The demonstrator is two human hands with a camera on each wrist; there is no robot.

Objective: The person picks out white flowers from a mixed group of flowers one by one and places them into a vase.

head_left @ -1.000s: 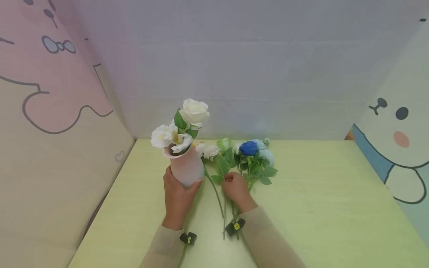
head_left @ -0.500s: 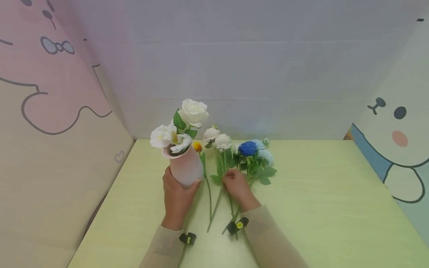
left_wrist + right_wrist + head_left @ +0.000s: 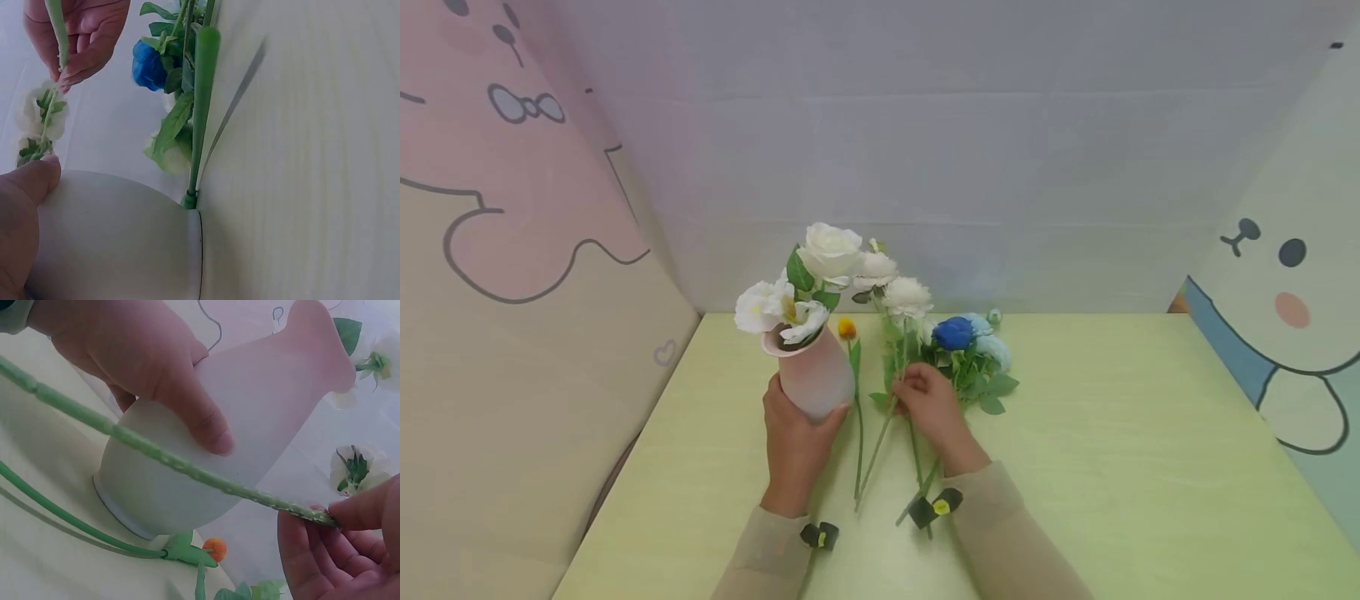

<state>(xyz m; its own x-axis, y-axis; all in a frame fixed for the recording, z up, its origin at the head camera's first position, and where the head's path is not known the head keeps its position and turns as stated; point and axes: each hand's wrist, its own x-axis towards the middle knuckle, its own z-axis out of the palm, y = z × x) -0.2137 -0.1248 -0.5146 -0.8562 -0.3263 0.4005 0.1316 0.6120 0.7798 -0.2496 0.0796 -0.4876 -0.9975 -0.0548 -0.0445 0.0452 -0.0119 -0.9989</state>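
Note:
My left hand [image 3: 797, 442] grips the lower body of a pink-and-white vase [image 3: 816, 383], its thumb across the side. A white rose [image 3: 831, 252] and open white blossoms [image 3: 763, 306] stand in the vase. To the right of it, my right hand [image 3: 931, 408] pinches a green stem [image 3: 162, 456] between thumb and fingers. That stem carries a white double-headed flower [image 3: 907, 297], raised above the far table edge in the head view. Its lower end slants down to the left, crossing in front of the vase in the right wrist view.
An orange tulip [image 3: 847, 327] lies close by the vase's right side. Beyond the right hand lie a blue rose [image 3: 955, 332], pale blue flowers [image 3: 995, 351] and leafy stems on the table [image 3: 1120, 450]. A cloth wall [image 3: 1000, 167] stands behind.
My right hand has lifted the white double-headed flower off the pile, its heads rising and its stem end swinging left. The orange tulip's stem has shifted left. My left hand and the vase stay put.

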